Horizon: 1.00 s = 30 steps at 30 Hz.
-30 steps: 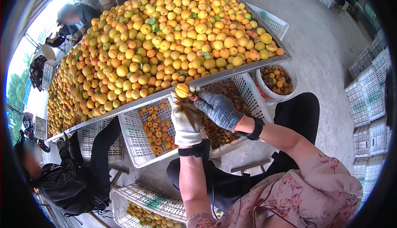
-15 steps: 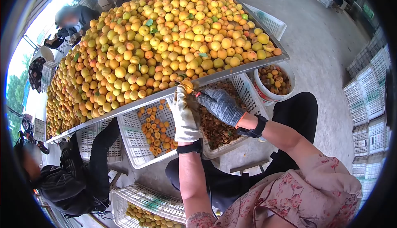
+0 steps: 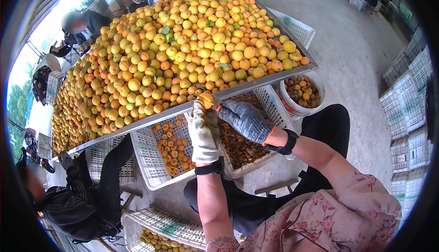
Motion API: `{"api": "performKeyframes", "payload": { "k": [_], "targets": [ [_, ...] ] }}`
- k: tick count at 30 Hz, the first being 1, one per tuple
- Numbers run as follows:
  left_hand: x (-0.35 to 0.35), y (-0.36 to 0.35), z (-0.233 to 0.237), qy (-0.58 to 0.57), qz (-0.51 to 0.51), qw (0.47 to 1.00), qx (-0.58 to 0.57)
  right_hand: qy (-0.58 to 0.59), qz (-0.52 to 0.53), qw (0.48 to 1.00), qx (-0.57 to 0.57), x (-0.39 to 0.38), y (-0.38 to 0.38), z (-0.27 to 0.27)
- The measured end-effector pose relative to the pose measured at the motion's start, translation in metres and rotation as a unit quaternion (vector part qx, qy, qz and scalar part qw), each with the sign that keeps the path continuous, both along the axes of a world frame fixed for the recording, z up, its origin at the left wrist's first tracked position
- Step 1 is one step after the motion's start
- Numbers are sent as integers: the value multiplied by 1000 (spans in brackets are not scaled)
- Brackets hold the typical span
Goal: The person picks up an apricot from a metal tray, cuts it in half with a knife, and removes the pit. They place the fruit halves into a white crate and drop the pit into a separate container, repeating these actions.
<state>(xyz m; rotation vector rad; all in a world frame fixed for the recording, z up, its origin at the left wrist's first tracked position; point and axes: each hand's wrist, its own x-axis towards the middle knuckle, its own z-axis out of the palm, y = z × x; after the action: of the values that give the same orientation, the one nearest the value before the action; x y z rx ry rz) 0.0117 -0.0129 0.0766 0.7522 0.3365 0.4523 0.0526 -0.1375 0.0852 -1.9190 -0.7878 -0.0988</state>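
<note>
My left hand (image 3: 204,135), in a white glove, grips an apricot (image 3: 206,100) at the near edge of the table. My right hand (image 3: 247,120), in a grey knit glove, is closed around a small red-handled tool (image 3: 219,108) held against the fruit's right side; its working end is mostly hidden. Whole apricots (image 3: 183,46) lie heaped on the metal-edged table (image 3: 242,85). Below my left hand, a white crate (image 3: 148,160) holds halved apricots (image 3: 173,149). Under my right hand, another crate (image 3: 275,108) contains brownish pits or scraps (image 3: 240,149).
A white bucket (image 3: 322,103) of darker fruit stands right of the crates. Near my legs is a crate (image 3: 169,224) of apricots. Co-workers sit at the left (image 3: 68,201) and far side (image 3: 91,23). Crates (image 3: 407,115) are stacked along the right.
The held apricot has turned and shows more of its orange side, with both hands still close together. The co-worker at the left has reached a hand up to the table edge.
</note>
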Motion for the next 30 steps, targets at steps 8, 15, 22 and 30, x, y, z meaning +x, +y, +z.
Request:
{"api": "performKeyframes", "payload": {
  "k": [8,15,22,30],
  "targets": [
    [10,7,-27,-69,-11,996,47,-85,-8,996,-28,-2,14,-19],
    [3,16,-8,-44,73,996,34,55,19,967,247,-22,-18,-52],
    [-21,-10,-7,35,16,915,402,534,107,804,238,13,-2,18],
    [-37,15,-6,-111,-60,992,-31,650,248,600,396,10,14,-5]
  ]
}}
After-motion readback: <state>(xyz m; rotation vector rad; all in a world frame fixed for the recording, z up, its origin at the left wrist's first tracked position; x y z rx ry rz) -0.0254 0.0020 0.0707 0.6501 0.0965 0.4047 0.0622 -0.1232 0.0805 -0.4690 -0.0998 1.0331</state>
